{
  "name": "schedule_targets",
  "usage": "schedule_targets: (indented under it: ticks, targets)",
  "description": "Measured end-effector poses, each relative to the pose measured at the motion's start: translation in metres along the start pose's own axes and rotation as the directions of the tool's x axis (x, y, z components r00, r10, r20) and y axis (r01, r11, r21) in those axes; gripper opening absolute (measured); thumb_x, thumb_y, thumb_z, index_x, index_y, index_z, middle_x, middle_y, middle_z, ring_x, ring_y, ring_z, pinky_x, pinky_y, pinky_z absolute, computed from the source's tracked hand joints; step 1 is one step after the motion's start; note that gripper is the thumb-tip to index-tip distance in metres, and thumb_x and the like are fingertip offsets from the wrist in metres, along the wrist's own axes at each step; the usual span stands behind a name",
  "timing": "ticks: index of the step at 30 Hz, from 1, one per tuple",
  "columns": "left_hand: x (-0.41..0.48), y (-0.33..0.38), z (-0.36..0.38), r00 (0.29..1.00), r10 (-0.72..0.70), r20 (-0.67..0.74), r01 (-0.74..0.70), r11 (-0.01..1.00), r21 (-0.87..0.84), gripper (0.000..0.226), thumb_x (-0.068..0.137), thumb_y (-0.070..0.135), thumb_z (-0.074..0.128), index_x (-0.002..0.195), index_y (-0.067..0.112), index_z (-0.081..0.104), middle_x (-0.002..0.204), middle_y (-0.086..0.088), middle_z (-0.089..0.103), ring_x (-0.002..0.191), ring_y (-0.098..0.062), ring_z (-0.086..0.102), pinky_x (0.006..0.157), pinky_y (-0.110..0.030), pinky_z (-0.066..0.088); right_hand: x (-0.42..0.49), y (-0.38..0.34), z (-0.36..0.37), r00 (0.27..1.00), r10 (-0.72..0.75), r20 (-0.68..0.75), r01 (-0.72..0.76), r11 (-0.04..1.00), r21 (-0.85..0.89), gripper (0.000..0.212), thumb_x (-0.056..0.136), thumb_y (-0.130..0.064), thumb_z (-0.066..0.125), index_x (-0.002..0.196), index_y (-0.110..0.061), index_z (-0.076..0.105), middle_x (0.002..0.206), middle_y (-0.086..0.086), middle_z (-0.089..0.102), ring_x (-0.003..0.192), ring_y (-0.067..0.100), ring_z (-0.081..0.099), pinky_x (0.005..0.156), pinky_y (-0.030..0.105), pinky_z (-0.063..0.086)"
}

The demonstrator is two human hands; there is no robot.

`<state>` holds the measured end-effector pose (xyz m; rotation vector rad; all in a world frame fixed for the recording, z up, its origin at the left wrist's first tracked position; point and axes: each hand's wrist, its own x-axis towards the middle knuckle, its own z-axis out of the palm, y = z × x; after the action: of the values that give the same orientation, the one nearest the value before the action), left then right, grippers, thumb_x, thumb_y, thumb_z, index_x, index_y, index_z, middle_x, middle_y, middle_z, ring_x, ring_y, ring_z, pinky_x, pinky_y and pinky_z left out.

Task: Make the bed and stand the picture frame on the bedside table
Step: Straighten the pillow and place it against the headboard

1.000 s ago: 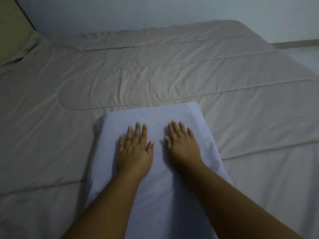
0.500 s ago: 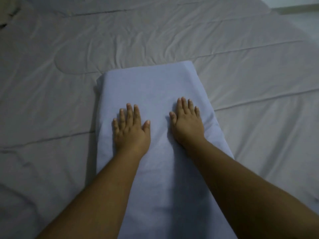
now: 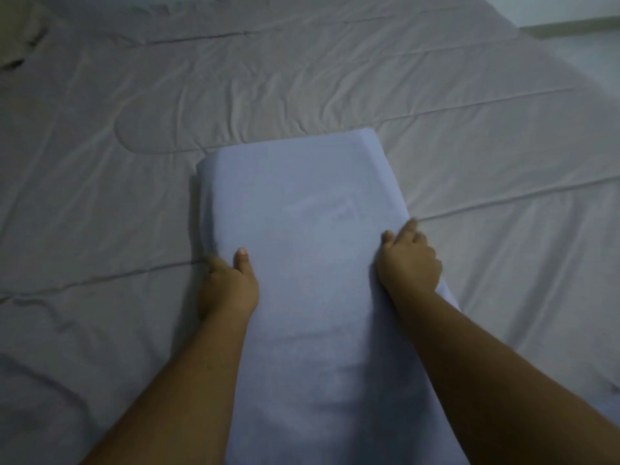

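Note:
A folded pale blue blanket [image 3: 302,223] lies lengthwise on the beige quilted bedcover [image 3: 134,162], running from the middle of the view down to the bottom edge. My left hand [image 3: 229,286] grips its left edge, thumb on top and fingers curled under the side. My right hand [image 3: 409,260] grips the right edge the same way, with its fingers wrapped over the side. No picture frame or bedside table shows in the head view.
The bedcover spreads wide on both sides, wrinkled and stitched in long lines. A pale floor [image 3: 590,52] and a skirting strip [image 3: 570,26] show past the bed's far right corner. A dark gap [image 3: 20,58] sits at the far left.
Both hands slid apart from lying flat on top of the blanket to its left and right edges, and now grip those edges.

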<state>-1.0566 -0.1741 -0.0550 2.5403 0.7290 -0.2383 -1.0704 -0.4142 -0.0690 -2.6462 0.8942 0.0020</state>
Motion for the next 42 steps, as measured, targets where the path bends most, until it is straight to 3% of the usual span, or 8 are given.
schedule_targets:
  ticks: [3,5,9,14,19,29,34,42]
  targets:
    - [0.008,0.000,-0.005,0.997,-0.075,0.027,0.075,0.997,-0.005,0.071,0.094,0.057,0.022,0.125,-0.003,0.044,0.132,-0.030,0.051,0.119,-0.044,0.052,0.098,-0.048,0.041,0.008,-0.002,0.001,0.993,0.062,-0.101,-0.058,0.998,0.039,0.044,0.097,-0.036,0.027,0.115,-0.002,0.048,0.112,0.027,0.058,0.101,0.044,0.055,0.087,0.048,0.045]
    - [0.012,0.001,-0.006,0.997,-0.043,0.065,0.046,0.998,-0.043,0.073,0.094,0.059,0.022,0.119,-0.002,0.052,0.126,-0.030,0.056,0.114,-0.043,0.056,0.095,-0.045,0.044,0.016,-0.007,-0.002,0.985,0.163,-0.049,-0.152,0.970,0.188,0.047,0.096,-0.041,0.024,0.105,-0.002,0.048,0.109,0.028,0.060,0.101,0.044,0.056,0.088,0.047,0.044]
    - [0.023,0.013,-0.023,0.996,-0.009,0.089,0.019,0.992,-0.122,0.069,0.094,0.056,0.026,0.115,-0.002,0.056,0.123,-0.029,0.059,0.112,-0.042,0.057,0.093,-0.042,0.045,0.026,-0.024,-0.015,0.968,0.240,0.076,-0.251,0.942,0.221,0.046,0.097,-0.042,0.026,0.111,-0.004,0.046,0.118,0.028,0.057,0.110,0.044,0.054,0.093,0.047,0.039]
    - [0.061,0.020,-0.078,0.998,0.046,0.042,-0.040,0.990,-0.134,0.064,0.094,0.057,0.027,0.108,0.002,0.058,0.118,-0.024,0.062,0.108,-0.040,0.059,0.088,-0.039,0.047,0.026,-0.080,-0.027,0.971,0.206,0.118,-0.231,0.933,0.275,0.048,0.097,-0.043,0.029,0.114,-0.002,0.046,0.122,0.029,0.054,0.112,0.046,0.052,0.097,0.050,0.037]
    - [0.125,-0.035,-0.154,0.998,0.029,-0.053,-0.034,0.995,-0.096,0.063,0.095,0.055,0.027,0.110,0.001,0.057,0.122,-0.025,0.060,0.111,-0.040,0.057,0.090,-0.038,0.046,-0.010,-0.187,0.007,0.967,0.152,0.204,-0.217,0.912,0.349,0.053,0.097,-0.045,0.030,0.117,0.002,0.044,0.124,0.031,0.052,0.112,0.047,0.051,0.097,0.053,0.037]
    - [0.271,-0.266,-0.304,0.976,-0.098,-0.194,0.104,0.994,0.017,0.064,0.095,0.054,0.027,0.112,0.001,0.058,0.121,-0.027,0.060,0.110,-0.041,0.057,0.091,-0.041,0.046,-0.159,-0.439,0.136,0.949,-0.014,0.316,-0.124,0.902,0.414,0.046,0.099,-0.041,0.027,0.112,0.001,0.043,0.121,0.030,0.054,0.111,0.046,0.052,0.092,0.050,0.039]
    - [0.333,-0.340,-0.396,0.951,-0.045,-0.305,0.075,0.994,0.085,0.062,0.095,0.052,0.031,0.111,-0.002,0.058,0.121,-0.029,0.059,0.110,-0.042,0.057,0.091,-0.040,0.046,-0.229,-0.551,0.186,0.936,-0.052,0.349,-0.139,0.855,0.500,0.048,0.099,-0.041,0.027,0.115,0.001,0.044,0.123,0.028,0.054,0.114,0.045,0.051,0.096,0.049,0.037]
    - [0.406,-0.356,-0.514,0.897,0.192,-0.398,-0.054,0.941,0.333,0.064,0.096,0.054,0.027,0.123,0.002,0.053,0.127,-0.025,0.056,0.112,-0.039,0.056,0.089,-0.040,0.045,-0.285,-0.676,0.235,0.900,-0.057,0.432,-0.281,0.681,0.676,0.055,0.099,-0.042,0.029,0.129,0.004,0.042,0.133,0.028,0.049,0.122,0.043,0.046,0.102,0.044,0.034]
